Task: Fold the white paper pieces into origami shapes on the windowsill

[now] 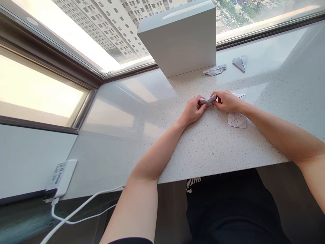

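A small piece of folded white paper [208, 101] is held between my two hands above the speckled counter. My left hand [194, 109] pinches its left end between thumb and fingers. On the other end, my right hand [225, 101] grips with thumb and forefinger. The paper dips in the middle, and its two ends rise like wings. Under and beside my right wrist lies a creased paper square [237, 120], partly covered by the forearm. A white paper corner [240, 96] shows just above that wrist.
Two more folded papers, a long one [215, 69] and a fan-shaped one [240, 63], lie near the window. A large white box [190, 44] stands at the back. At left, a white power adapter [65, 178] with cables rests by the counter's edge.
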`<state>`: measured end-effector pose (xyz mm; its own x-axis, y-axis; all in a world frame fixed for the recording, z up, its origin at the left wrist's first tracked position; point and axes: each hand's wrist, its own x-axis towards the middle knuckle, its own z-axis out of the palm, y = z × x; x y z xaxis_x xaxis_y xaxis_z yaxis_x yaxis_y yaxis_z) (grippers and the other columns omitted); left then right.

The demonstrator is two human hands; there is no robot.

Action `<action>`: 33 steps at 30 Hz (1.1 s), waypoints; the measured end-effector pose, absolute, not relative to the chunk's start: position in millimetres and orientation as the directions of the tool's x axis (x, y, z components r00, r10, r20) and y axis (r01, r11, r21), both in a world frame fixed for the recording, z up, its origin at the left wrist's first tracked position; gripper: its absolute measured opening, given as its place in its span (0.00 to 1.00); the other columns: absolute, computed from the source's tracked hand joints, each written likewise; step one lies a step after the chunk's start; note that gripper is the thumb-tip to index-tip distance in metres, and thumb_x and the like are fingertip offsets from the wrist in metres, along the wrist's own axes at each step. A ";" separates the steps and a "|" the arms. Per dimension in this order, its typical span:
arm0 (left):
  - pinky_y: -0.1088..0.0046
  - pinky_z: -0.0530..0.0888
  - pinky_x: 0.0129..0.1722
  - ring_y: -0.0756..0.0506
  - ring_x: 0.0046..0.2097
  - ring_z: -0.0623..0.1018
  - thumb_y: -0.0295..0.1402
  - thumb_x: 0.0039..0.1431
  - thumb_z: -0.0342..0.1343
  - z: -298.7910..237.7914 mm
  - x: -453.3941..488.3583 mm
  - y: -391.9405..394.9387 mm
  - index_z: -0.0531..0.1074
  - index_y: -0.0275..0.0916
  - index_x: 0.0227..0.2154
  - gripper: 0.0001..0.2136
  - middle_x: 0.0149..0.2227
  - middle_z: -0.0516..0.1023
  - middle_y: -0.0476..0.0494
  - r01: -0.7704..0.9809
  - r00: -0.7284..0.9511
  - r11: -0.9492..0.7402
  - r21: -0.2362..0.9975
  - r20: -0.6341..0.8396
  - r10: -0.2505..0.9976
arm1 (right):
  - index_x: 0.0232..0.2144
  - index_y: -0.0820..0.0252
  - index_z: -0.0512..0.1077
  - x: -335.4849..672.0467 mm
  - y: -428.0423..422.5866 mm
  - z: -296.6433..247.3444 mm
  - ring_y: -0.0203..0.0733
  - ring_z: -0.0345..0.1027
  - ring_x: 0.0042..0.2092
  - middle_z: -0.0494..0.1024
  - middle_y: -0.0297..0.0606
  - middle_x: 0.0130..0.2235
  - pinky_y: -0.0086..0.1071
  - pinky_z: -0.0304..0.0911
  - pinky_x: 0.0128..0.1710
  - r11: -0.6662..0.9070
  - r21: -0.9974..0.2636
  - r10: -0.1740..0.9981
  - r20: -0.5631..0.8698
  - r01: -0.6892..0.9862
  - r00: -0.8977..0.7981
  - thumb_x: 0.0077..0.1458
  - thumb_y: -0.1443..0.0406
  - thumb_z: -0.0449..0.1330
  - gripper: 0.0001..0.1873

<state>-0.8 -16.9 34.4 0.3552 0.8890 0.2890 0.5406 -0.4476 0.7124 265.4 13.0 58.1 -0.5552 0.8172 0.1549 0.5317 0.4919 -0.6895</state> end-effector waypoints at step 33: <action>0.66 0.75 0.39 0.45 0.36 0.75 0.40 0.78 0.66 25.9 -3.2 -10.5 0.81 0.45 0.45 0.06 0.35 0.83 0.48 0.482 0.293 -0.399 0.780 0.286 0.912 | 0.44 0.51 0.77 265.0 14.9 63.0 0.48 0.74 0.40 0.82 0.38 0.37 0.43 0.69 0.47 0.375 -0.806 0.881 0.154 0.459 -0.448 0.71 0.53 0.71 0.12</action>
<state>-3.2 -10.5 25.9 0.2928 0.9125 0.2858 0.4817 -0.3989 0.7803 265.0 14.9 63.0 -0.4482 0.8805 0.1542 0.4587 0.3746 -0.8057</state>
